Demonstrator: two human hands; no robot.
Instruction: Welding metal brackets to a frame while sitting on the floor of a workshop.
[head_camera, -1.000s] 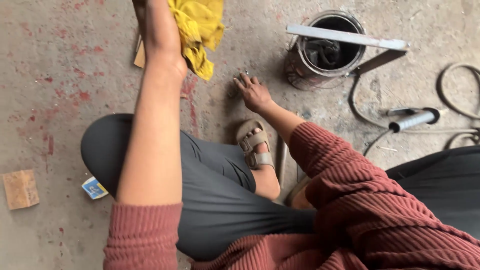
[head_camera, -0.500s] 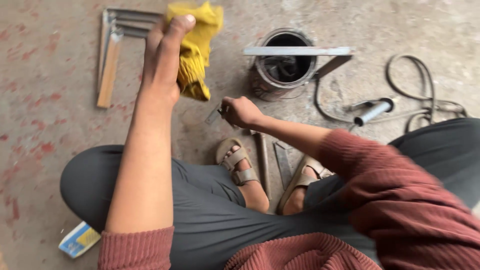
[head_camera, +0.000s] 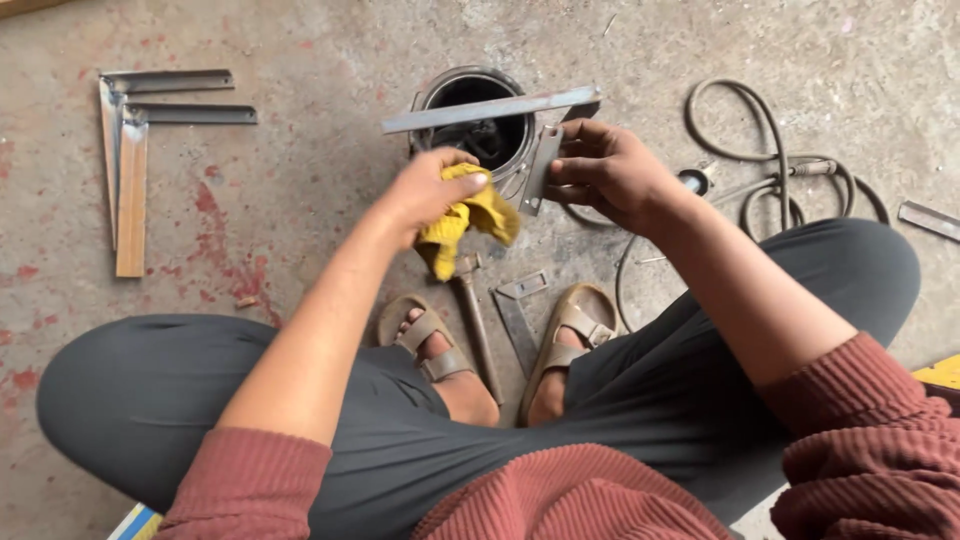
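Observation:
My left hand is closed on a crumpled yellow cloth just in front of a dark round metal can. My right hand grips a grey L-shaped metal bracket by its short leg. The bracket's long leg lies across above the can's mouth. The cloth is close to the bracket's short leg; whether they touch I cannot tell. I am squatting, with both sandalled feet below the hands.
Two more L-shaped brackets lie on the concrete floor at the left. A coiled hose with a metal nozzle lies at the right. A metal tool and a flat metal piece lie between my feet. Another metal strip sits at the right edge.
My right hand has lifted from the floor and taken hold of the bracket over the can. My left hand brought the yellow cloth down and right, next to the bracket.

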